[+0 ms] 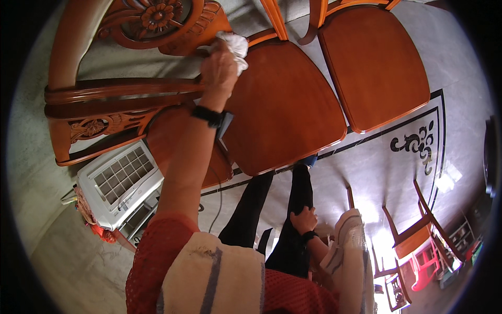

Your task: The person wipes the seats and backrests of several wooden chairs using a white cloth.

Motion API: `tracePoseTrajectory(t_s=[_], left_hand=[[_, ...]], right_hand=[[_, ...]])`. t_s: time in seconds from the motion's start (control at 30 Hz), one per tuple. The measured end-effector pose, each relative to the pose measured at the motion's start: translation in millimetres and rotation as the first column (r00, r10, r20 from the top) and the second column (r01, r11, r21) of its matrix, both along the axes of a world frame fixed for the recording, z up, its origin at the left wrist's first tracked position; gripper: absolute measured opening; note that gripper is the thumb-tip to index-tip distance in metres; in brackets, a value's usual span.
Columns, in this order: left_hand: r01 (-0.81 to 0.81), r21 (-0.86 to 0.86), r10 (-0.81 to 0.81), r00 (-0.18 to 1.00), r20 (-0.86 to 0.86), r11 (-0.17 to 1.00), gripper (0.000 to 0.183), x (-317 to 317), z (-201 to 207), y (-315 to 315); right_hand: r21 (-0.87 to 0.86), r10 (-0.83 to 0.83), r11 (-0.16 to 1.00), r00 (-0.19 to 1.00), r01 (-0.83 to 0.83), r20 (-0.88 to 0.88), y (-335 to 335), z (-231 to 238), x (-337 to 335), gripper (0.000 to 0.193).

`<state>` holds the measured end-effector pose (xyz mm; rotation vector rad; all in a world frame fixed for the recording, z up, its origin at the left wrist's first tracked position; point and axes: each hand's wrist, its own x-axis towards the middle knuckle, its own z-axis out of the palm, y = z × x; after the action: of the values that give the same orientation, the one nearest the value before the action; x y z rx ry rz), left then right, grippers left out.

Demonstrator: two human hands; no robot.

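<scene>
My left hand [219,70], reaching far forward with a dark watch on its wrist, is closed on a crumpled white cloth [234,47]. The cloth is at the back edge of a reddish-brown wooden chair seat [285,104], beside a carved chair back [157,18]. Slight motion blur softens the hand, and the fingers are partly hidden. Lower down, my right hand [304,220] lies on my right leg near the knee, its fingers stretched out and nothing in it. A dark band circles that wrist too.
Another wooden chair [374,68] stands to the right, and a third seat [180,138] is partly behind my left forearm. A white appliance with a grid panel [123,175] stands at left. Farther right are more wooden chairs [413,238] and a pink plastic stool [426,267].
</scene>
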<state>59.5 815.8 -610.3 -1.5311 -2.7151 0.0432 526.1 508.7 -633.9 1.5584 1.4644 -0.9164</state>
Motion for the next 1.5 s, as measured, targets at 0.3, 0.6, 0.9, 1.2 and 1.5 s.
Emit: tracePoseTrajectory(t_s=[0.3, 0.6, 0.9, 1.2, 1.5], left_hand=[[-0.092, -0.067, 0.098, 0.991, 0.092, 0.993, 0.025, 9.5, -42.7, -7.2], [-0.184, 0.087, 0.152, 0.945, 0.289, 0.979, 0.045, 35.8, -17.0, -70.1], [-0.199, -0.178, 0.228, 0.961, 0.160, 0.964, 0.026, -10.6, -21.9, -38.4], [-0.074, -0.149, 0.091, 0.990, 0.108, 0.986, 0.029, -24.1, -20.0, -33.4], [-0.226, 0.118, 0.074, 0.693, 0.717, 0.967, 0.037, -90.5, -35.7, -53.4]], right_hand=[[-0.020, -0.031, 0.999, 1.000, 0.031, 0.001, 0.6, 5.4, -0.7, 0.059], [-0.011, -0.078, 0.997, 0.997, 0.078, -0.004, -2.7, 4.6, 0.7, 0.058], [-0.024, -0.022, 0.999, 1.000, 0.022, 0.003, 3.7, 9.4, 2.0, 0.058], [-0.017, -0.019, 1.000, 1.000, 0.019, 0.007, 6.9, 8.8, -0.5, 0.058], [-0.024, 0.005, 1.000, 1.000, -0.005, -0.025, 2.4, 7.6, 3.6, 0.059]])
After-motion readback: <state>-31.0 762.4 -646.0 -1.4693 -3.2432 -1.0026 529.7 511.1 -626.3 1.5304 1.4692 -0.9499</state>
